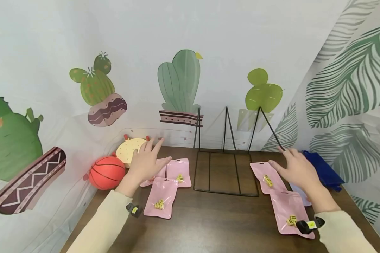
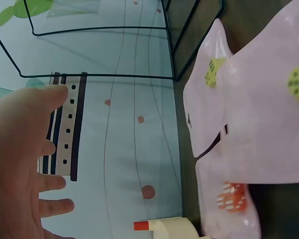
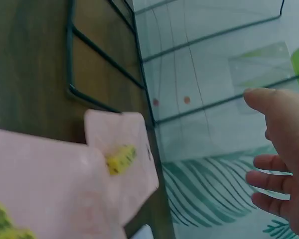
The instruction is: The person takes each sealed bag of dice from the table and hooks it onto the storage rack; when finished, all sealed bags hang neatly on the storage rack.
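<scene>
My left hand, fingers spread and holding nothing, hovers over the pink zip pouches at the left. Yellow dice show in the front pouch and the one behind it; another pouch has red dice. On the right, my right hand is raised with its fingers extended, overlapping a slanting strut of the black wire rack in the head view. Beneath it lie a pink pouch and, nearer me, a second pouch, both with yellow dice.
A small red basketball sits at the left edge of the brown table, beside a round yellow piece with red pegs. Dark blue fabric lies at the right, near a pale lilac pouch. A cactus-print sheet hangs behind.
</scene>
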Demonstrator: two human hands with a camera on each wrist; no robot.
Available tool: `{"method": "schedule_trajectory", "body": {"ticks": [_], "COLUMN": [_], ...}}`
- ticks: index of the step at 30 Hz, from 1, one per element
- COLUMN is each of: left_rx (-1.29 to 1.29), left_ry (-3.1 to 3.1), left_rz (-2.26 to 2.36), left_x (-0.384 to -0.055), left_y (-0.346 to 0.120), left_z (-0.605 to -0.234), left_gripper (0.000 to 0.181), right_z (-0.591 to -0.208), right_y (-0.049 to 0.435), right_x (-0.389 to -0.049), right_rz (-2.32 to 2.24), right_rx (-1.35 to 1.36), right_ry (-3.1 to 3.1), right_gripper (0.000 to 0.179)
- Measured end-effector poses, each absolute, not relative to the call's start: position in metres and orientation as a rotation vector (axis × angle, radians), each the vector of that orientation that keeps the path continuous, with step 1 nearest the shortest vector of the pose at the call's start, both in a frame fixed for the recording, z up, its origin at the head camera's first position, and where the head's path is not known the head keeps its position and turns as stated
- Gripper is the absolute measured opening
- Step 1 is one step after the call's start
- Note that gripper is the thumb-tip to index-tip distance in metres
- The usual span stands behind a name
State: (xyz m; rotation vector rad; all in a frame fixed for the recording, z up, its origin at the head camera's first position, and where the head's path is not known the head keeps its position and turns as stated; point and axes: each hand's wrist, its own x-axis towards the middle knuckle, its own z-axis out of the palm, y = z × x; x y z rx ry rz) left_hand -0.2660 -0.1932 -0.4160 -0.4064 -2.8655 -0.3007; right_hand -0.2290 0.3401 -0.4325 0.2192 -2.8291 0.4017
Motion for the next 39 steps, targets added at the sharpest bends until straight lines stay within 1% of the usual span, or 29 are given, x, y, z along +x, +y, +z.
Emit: {"method": "schedule_trajectory", "body": {"ticks": [4, 8, 12, 15, 20, 26, 33, 39], "left_rx": [-0.374, -0.350, -0.314, -0.269, -0.207, -0.151, -0.133, -0.135], "left_ry": [-2.863, -2.860, -2.887, -2.933, -2.987, -3.028, -3.033, -3.027], "left_rz": [-0.323, -0.392, -0.465, -0.489, -0.495, -0.520, -0.536, -0.645], "left_x": [-0.248, -0.231, -0.216, -0.204, -0.188, -0.174, -0.167, -0.166], "left_y": [-0.196, -0.196, -0.196, -0.196, -0.199, -0.202, -0.204, -0.203], "left_z": [-0.426, -0.441, -0.462, -0.477, -0.495, -0.507, -0.514, -0.516], "left_gripper": [0.082, 0.080, 0.079, 0.079, 0.079, 0.083, 0.086, 0.090], "right_z": [-0.444, -0.459, -0.482, -0.500, -0.523, -0.538, -0.547, -0.551], "right_y": [0.326, 0.311, 0.294, 0.283, 0.269, 0.259, 0.256, 0.257], "right_x": [-0.215, -0.200, -0.188, -0.180, -0.172, -0.172, -0.168, -0.168], "right_rz": [0.488, 0.611, 0.708, 0.732, 0.809, 0.842, 0.836, 0.859], "right_rx": [0.251, 0.285, 0.291, 0.285, 0.262, 0.191, 0.102, 0.082], "right_ry": [-2.825, -2.821, -2.809, -2.806, -2.827, -2.889, -2.857, -2.808], "right_gripper": [0.076, 0.061, 0.046, 0.039, 0.035, 0.034, 0.030, 0.022]}}
